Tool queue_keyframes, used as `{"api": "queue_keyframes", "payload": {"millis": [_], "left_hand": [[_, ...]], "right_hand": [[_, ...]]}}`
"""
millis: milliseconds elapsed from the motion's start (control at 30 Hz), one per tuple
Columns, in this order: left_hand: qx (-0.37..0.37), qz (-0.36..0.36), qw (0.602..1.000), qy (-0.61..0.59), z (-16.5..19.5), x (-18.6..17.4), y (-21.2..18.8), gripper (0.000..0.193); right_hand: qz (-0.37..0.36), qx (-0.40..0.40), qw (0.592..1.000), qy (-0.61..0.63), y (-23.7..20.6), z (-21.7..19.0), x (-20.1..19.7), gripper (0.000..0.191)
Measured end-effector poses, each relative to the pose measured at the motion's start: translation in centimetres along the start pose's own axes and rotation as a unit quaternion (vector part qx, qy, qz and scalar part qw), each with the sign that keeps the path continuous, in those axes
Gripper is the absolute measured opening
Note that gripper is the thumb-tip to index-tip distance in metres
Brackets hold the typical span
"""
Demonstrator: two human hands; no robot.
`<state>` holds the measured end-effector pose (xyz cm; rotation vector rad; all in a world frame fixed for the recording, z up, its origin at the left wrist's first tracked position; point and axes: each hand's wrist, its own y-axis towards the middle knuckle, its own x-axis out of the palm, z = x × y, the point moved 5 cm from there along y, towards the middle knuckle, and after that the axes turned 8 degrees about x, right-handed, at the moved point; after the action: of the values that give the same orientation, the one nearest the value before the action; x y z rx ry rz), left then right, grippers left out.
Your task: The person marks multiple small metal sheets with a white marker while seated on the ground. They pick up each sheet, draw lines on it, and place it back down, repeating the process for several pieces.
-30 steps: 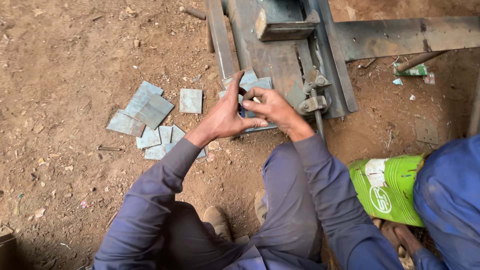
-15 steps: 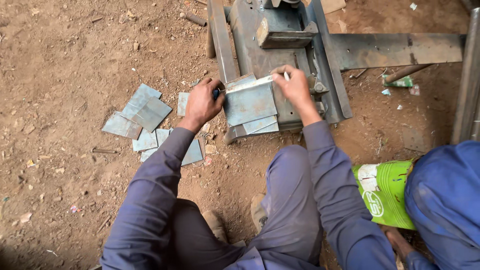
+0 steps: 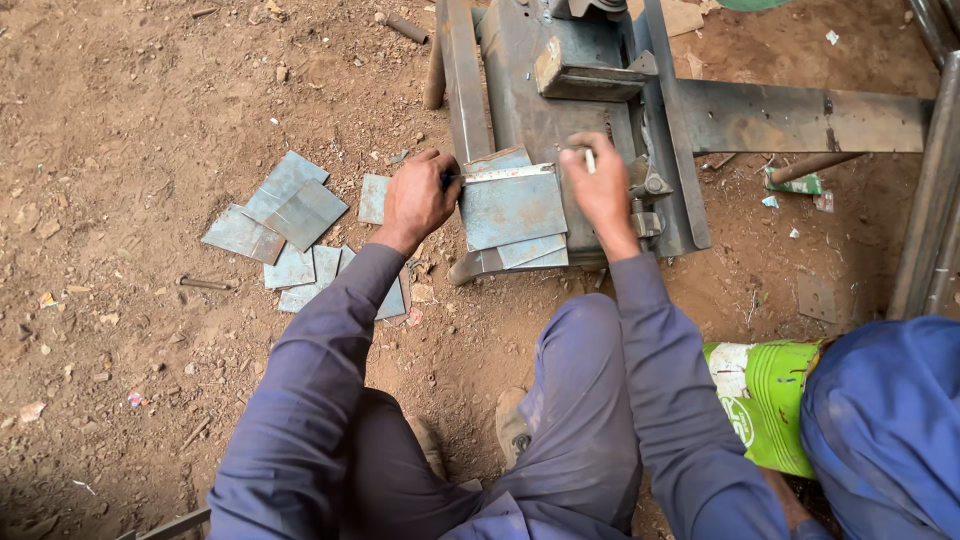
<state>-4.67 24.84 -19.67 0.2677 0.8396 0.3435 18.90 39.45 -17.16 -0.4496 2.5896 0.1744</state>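
A square metal plate [image 3: 512, 208] lies on top of other plates on the base of a steel machine [image 3: 545, 95]. My left hand [image 3: 418, 197] rests at the plate's left edge and holds the end of a thin steel ruler [image 3: 505, 174] laid along the plate's far edge. My right hand [image 3: 600, 190] sits at the plate's right side, gripping a small white marking stick [image 3: 589, 160] by the ruler's right end.
Several loose metal plates [image 3: 290, 215] lie scattered on the dirt ground to the left. A long steel bar [image 3: 800, 115] runs right from the machine. A person in blue [image 3: 885, 420] crouches at the right by a green and white sack [image 3: 762, 400].
Both hands moved apart from the middle of the plate to its left and right edges. The ruler now lies across the plate's far edge, with the marking stick at its right end.
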Motion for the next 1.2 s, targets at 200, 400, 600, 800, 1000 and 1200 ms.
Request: {"api": "queue_keyframes", "payload": {"millis": [200,400,600,800,1000,1200], "left_hand": [[-0.018,0.001,1.000,0.003,-0.2,0.4,-0.3,0.015],[-0.033,-0.013,0.999,0.005,-0.4,0.8,-0.8,0.019],[0.003,0.010,0.999,0.033,-0.2,0.8,-1.0,0.018],[0.014,0.019,0.999,0.034,-0.4,0.8,-0.9,0.018],[-0.004,0.007,0.999,0.041,-0.9,1.2,-0.5,0.018],[0.019,0.024,0.999,0.033,-1.2,1.3,-0.2,0.019]], "right_hand": [[-0.204,0.148,0.877,0.410,-2.0,-1.3,1.5,0.037],[-0.260,0.108,0.907,0.315,-3.4,-1.5,5.5,0.029],[-0.098,-0.128,0.986,-0.040,-4.4,-4.2,5.7,0.015],[-0.095,-0.196,0.968,-0.124,-5.4,-6.1,5.5,0.016],[-0.064,-0.290,0.935,-0.193,-6.0,-7.0,6.5,0.013],[-0.046,-0.301,0.923,-0.236,-5.7,-7.1,7.3,0.013]]}}
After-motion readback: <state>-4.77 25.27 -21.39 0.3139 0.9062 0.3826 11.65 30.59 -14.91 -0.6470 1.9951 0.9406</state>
